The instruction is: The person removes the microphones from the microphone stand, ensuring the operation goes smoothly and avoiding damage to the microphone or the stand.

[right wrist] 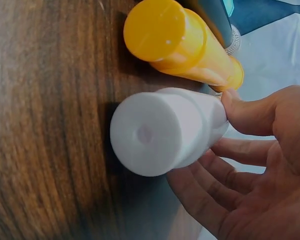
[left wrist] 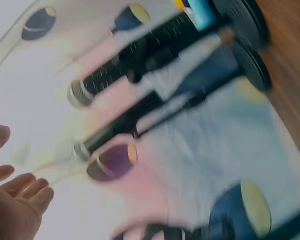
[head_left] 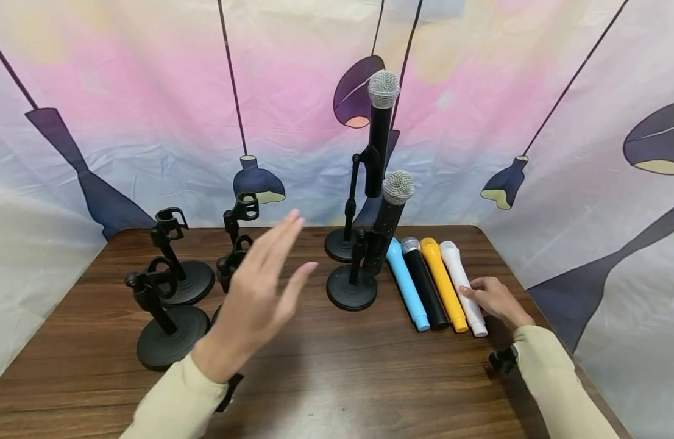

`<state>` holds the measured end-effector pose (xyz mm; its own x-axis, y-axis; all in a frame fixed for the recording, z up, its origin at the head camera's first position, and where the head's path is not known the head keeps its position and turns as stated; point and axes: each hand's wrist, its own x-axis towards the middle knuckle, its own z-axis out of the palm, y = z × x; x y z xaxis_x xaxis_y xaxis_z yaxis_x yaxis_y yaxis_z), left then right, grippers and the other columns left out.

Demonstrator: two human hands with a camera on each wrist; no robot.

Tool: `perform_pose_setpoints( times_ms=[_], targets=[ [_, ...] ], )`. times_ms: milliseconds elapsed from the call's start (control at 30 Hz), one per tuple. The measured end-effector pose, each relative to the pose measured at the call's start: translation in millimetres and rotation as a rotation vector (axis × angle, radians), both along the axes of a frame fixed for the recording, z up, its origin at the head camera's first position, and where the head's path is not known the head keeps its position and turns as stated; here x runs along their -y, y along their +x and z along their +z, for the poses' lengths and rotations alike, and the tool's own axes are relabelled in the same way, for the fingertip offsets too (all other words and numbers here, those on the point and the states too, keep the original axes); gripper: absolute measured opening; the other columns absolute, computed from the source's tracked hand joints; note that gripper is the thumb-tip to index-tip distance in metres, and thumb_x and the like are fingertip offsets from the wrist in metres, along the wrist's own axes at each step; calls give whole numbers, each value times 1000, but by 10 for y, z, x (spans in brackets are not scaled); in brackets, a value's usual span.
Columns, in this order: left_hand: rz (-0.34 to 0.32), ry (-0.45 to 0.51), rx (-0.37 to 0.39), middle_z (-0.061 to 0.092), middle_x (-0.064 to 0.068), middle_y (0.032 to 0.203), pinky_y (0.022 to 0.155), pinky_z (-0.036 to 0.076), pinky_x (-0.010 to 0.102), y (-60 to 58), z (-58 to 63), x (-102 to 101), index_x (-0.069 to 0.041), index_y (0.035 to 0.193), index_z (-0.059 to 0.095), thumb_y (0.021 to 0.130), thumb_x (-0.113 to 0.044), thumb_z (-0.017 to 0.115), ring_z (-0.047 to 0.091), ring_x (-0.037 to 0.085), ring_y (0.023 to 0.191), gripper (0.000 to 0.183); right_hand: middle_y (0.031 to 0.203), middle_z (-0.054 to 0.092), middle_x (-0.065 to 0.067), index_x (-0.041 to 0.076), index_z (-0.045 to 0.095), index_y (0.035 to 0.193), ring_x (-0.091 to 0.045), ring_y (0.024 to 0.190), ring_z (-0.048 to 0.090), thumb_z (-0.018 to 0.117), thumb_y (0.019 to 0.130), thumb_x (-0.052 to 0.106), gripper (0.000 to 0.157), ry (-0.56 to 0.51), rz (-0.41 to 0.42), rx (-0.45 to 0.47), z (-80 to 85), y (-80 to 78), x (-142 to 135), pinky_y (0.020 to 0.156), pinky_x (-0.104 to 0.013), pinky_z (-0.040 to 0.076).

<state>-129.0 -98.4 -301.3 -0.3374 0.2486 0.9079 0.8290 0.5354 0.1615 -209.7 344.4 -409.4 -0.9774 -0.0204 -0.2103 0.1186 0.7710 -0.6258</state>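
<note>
My right hand (head_left: 493, 299) holds a white microphone (head_left: 462, 286) lying at the right end of a row, with the thumb on one side and the fingers around the other. Its flat round end faces the camera in the right wrist view. Alongside lie a yellow microphone (head_left: 443, 283), a black microphone (head_left: 427, 289) with a silver mesh head, and a light blue microphone (head_left: 407, 289). My left hand (head_left: 257, 299) is raised above the table, fingers straight, thumb spread, holding nothing. It partly hides microphone stands behind it.
Two black microphones with silver heads, a rear one (head_left: 379, 128) and a front one (head_left: 389, 213), sit upright in desk stands. Left of them, several stands have bare clips, including a front stand (head_left: 169, 335) and one behind it (head_left: 191, 283). A printed cloth (head_left: 309, 171) hangs behind the wooden table (head_left: 370, 378).
</note>
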Motion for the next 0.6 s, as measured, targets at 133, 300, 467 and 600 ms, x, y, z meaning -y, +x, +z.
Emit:
perform_pose_setpoints(
  times_ms=[133, 300, 467, 600],
  targets=[
    [-90, 9, 174, 46, 17, 153, 114, 36, 41, -107, -100, -253, 1, 153, 41, 103, -16, 62, 45, 31, 140, 57, 117, 60, -35, -22, 49, 132, -33, 92, 65, 57, 105, 31, 59, 3, -6, 6, -6, -13, 3, 72, -42, 58],
    [-89, -2, 423, 43, 11, 156, 111, 40, 44, -317, -280, -496, -9, 158, 34, 103, -19, 63, 42, 23, 142, 63, 120, 59, -35, -22, 48, 134, -35, 95, 65, 58, 105, 34, 63, -9, 0, 12, -8, -6, -6, 74, -43, 58],
    [-67, 5, 611, 43, 15, 155, 107, 43, 51, -577, -403, -642, -8, 157, 35, 105, -26, 59, 46, 30, 139, 60, 125, 54, -39, -22, 45, 136, -36, 96, 66, 57, 104, 42, 72, -2, 15, 21, 35, 21, -18, 75, -44, 59],
    [-65, 34, 758, 45, 17, 154, 108, 42, 51, -777, -491, -726, -7, 156, 35, 105, -28, 60, 47, 31, 138, 61, 126, 54, -40, -22, 44, 137, -37, 92, 67, 57, 103, 47, 77, 40, -5, -18, 99, 49, -11, 75, -45, 58]
  ],
)
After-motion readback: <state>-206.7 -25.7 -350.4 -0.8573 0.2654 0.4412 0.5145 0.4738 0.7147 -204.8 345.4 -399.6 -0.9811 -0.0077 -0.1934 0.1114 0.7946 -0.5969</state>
